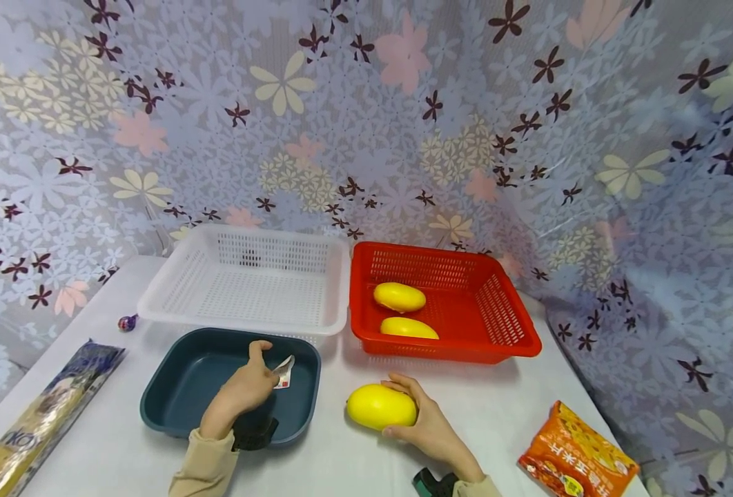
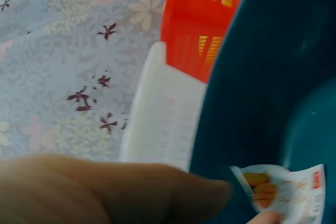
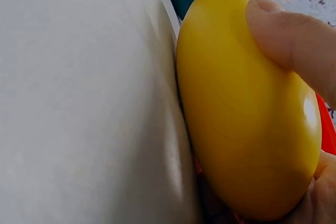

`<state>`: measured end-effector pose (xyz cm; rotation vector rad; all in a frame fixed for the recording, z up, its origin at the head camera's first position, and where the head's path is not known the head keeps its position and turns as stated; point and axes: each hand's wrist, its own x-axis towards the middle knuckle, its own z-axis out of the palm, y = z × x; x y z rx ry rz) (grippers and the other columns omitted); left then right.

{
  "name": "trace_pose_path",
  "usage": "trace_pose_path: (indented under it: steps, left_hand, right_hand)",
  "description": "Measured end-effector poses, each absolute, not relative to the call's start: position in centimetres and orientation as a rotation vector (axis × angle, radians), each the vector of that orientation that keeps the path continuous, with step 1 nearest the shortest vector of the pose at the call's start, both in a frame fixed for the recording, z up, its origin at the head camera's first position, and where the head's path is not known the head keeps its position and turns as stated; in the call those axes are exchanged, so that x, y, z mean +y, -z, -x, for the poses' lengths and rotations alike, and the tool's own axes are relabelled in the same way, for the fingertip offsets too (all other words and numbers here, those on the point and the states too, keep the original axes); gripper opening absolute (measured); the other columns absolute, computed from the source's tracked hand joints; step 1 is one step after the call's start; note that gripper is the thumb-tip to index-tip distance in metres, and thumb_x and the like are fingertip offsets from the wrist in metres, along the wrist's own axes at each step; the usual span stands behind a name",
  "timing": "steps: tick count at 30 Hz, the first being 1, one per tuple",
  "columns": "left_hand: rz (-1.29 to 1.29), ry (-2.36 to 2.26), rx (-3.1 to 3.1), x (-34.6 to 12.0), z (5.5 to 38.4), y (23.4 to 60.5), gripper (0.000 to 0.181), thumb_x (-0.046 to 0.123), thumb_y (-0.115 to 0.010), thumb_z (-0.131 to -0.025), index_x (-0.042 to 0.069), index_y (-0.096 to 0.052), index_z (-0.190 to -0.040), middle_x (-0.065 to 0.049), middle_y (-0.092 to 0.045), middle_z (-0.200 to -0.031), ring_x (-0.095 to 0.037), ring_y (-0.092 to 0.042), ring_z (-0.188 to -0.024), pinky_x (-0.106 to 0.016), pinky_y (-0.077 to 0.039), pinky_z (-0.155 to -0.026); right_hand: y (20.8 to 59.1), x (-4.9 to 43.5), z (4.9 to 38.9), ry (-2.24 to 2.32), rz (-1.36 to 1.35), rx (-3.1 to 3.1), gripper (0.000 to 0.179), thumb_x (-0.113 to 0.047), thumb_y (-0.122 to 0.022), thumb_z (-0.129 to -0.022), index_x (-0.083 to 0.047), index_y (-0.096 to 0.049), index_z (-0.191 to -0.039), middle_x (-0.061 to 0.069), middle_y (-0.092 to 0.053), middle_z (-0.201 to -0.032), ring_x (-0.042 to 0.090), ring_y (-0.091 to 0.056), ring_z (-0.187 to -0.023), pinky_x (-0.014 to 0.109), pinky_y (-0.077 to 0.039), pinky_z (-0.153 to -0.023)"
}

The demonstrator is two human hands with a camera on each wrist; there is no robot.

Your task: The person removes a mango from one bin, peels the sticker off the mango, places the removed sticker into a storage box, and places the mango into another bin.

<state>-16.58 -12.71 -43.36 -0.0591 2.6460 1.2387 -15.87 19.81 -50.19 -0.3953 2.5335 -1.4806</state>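
Your right hand (image 1: pixel 431 431) grips the mango (image 1: pixel 382 407) on the counter (image 1: pixel 497 407), just before the red basket (image 1: pixel 515 324). Your left hand (image 1: pixel 245 390) pinches a small packet (image 1: pixel 284 371) over the teal tray (image 1: pixel 174 393). Next, likely lift the mango clear of the basket's rim.

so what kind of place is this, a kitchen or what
Probably not a kitchen; more likely a makeshift staged tabletop. A floral curtain hangs behind a white table, where a white basket, a red basket and a dark tray are set out.
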Motion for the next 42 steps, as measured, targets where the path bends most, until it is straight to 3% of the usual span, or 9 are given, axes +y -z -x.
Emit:
trace_pose_path:
  steps: [3,6,10,13,16,22,27,32,42]
  left_hand:
    - [0.103,-1.118,2.823,-13.1,16.4,42.5,0.042,0.015,-0.048,-0.094,0.002,-0.044,-0.134,-0.013,-0.069,-0.099,-0.016,-0.049,-0.06,-0.03,-0.036,-0.055]
    - [0.209,-1.043,3.022,-13.4,16.3,41.7,0.032,0.019,-0.051,-0.096,0.002,-0.059,-0.122,-0.011,-0.072,-0.098,-0.016,-0.057,-0.062,-0.033,-0.041,-0.055]
    - [0.349,-1.117,3.261,-13.7,16.5,41.1,0.026,0.017,-0.056,-0.094,0.001,-0.066,-0.111,-0.014,-0.071,-0.09,-0.028,-0.062,-0.067,-0.042,-0.047,-0.057]
    - [0.373,-1.219,3.372,-14.4,17.0,40.9,0.026,0.015,-0.058,-0.093,-0.002,-0.065,-0.112,-0.022,-0.067,-0.101,-0.041,-0.061,-0.087,-0.053,-0.048,-0.072]
    - [0.377,-1.32,3.392,-16.4,17.5,40.6,0.036,0.014,-0.063,-0.09,-0.005,-0.059,-0.12,-0.031,-0.057,-0.116,-0.051,-0.051,-0.106,-0.06,-0.04,-0.087]
    - [0.406,-1.396,3.305,-22.7,17.7,40.2,0.076,0.018,-0.073,-0.084,-0.009,-0.034,-0.143,-0.038,-0.036,-0.141,-0.056,-0.032,-0.127,-0.064,-0.025,-0.105]
    - [0.29,-1.465,3.083,-27.4,18.1,41.2,0.099,0.035,-0.066,-0.09,-0.007,-0.002,-0.152,-0.038,-0.006,-0.154,-0.06,-0.014,-0.137,-0.072,-0.018,-0.106]
    - [0.174,-1.645,2.827,-30.3,18.9,42.4,0.104,0.037,-0.059,-0.094,0.003,0.021,-0.151,-0.028,0.02,-0.157,-0.059,-0.001,-0.14,-0.073,-0.013,-0.107]
    - [0.034,-1.637,2.858,-29.4,20.8,43.6,0.105,0.033,-0.063,-0.093,0.003,0.019,-0.151,-0.027,0.021,-0.157,-0.051,0.012,-0.144,-0.072,-0.004,-0.11]
  right_hand:
    - [50.2,19.8,15.8,1.475,0.41,2.545,0.087,-0.023,-0.086,-0.069,-0.018,-0.041,-0.144,-0.002,-0.057,-0.139,0.025,-0.046,-0.132,0.053,-0.026,-0.112]
    - [50.2,19.8,15.9,1.481,0.411,2.544,0.087,-0.023,-0.086,-0.069,-0.018,-0.041,-0.143,-0.002,-0.057,-0.139,0.024,-0.046,-0.132,0.054,-0.026,-0.112]
    - [50.2,19.7,16.0,1.499,0.389,2.522,0.088,-0.022,-0.087,-0.068,-0.02,-0.041,-0.143,-0.004,-0.057,-0.138,0.024,-0.045,-0.133,0.055,-0.024,-0.113]
    - [50.3,19.7,15.9,1.511,0.358,2.5,0.089,-0.022,-0.088,-0.067,-0.021,-0.041,-0.143,-0.005,-0.057,-0.138,0.023,-0.044,-0.134,0.055,-0.022,-0.114]
    - [50.3,19.7,15.9,1.519,0.336,2.483,0.09,-0.021,-0.088,-0.067,-0.021,-0.041,-0.144,-0.005,-0.057,-0.139,0.023,-0.043,-0.134,0.055,-0.021,-0.114]
    - [50.2,19.6,16.0,1.532,0.342,2.461,0.091,-0.02,-0.088,-0.067,-0.02,-0.04,-0.144,-0.005,-0.056,-0.139,0.023,-0.042,-0.135,0.055,-0.021,-0.114]
    - [50.2,19.7,16.0,1.523,0.338,2.471,0.09,-0.022,-0.088,-0.067,-0.019,-0.04,-0.144,-0.005,-0.056,-0.139,0.023,-0.042,-0.135,0.055,-0.021,-0.114]
    - [50.2,19.6,15.9,1.521,0.35,2.474,0.09,-0.022,-0.088,-0.067,-0.02,-0.04,-0.144,-0.006,-0.056,-0.139,0.021,-0.043,-0.134,0.053,-0.022,-0.114]
    - [49.1,19.6,15.8,1.512,0.409,2.494,0.086,-0.025,-0.087,-0.069,-0.017,-0.042,-0.143,-0.005,-0.055,-0.14,0.008,-0.046,-0.13,0.024,-0.029,-0.111]
